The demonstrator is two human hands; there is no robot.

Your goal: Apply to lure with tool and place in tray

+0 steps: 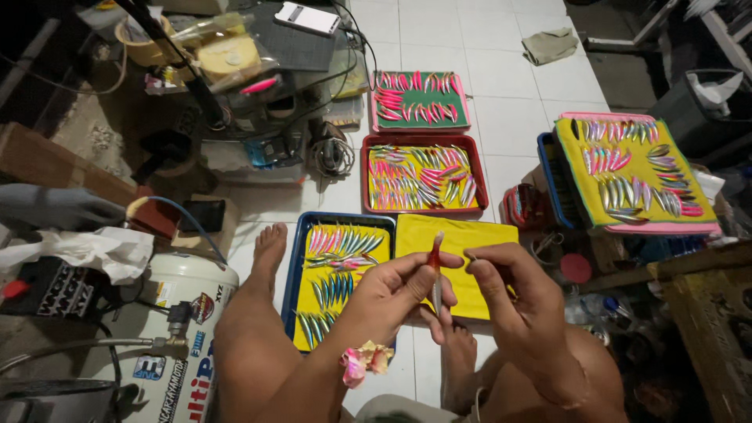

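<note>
My left hand [395,294] pinches a slim fishing lure [436,274] with a red top and silvery body, held upright over my crossed legs. My right hand [513,294] is beside it, fingertips curled near the lure's upper end, apparently gripping something tiny; what it grips is too small to tell. A scrap of pink and yellow material [362,362] clings at my left wrist. Below the hands lies a blue tray [296,270] with a yellow cloth and rows of painted lures, next to a bare yellow cloth [486,235].
A red tray [366,176] and a pink-rimmed green tray [462,102] hold more lures ahead. A yellow mat of lures [576,176] sits at right on blue and pink trays. A white compressor tank [192,313] stands at left, with cluttered tools and cables behind.
</note>
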